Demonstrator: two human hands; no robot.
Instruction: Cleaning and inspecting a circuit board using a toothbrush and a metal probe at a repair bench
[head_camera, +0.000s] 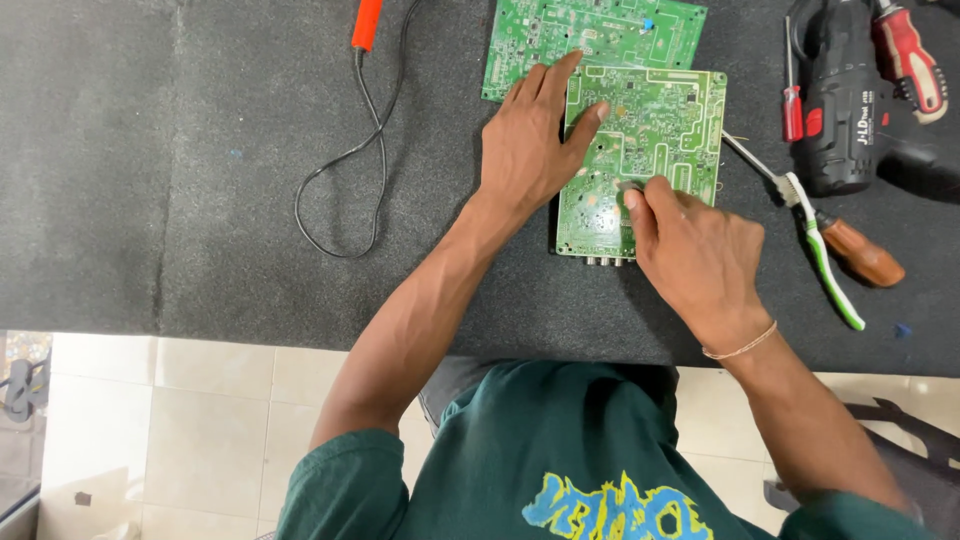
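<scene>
**Q:** From the head camera, where are your hands?

**Me:** Both are on the near circuit board (655, 130), which lies flat on the dark mat (200, 150). My left hand (528, 150) lies spread over the board's left edge, fingers splayed, thumb pressed on its green face. My right hand (695, 255) sits at the board's lower middle, thumb and forefinger pinched together on something small and grey; I cannot tell what it is.

**Q:** And around that board?

**Me:** A second circuit board (590, 30) lies just above it, partly tucked beneath its top edge. Right of the board lie a green-and-white toothbrush (825, 260), a brown-handled screwdriver (860, 252) crossing it, a black drill (840, 110) and a small red screwdriver (791, 95). Well to the board's left, an orange-handled tool (366, 22) trails a looping black cord (340, 170).
</scene>
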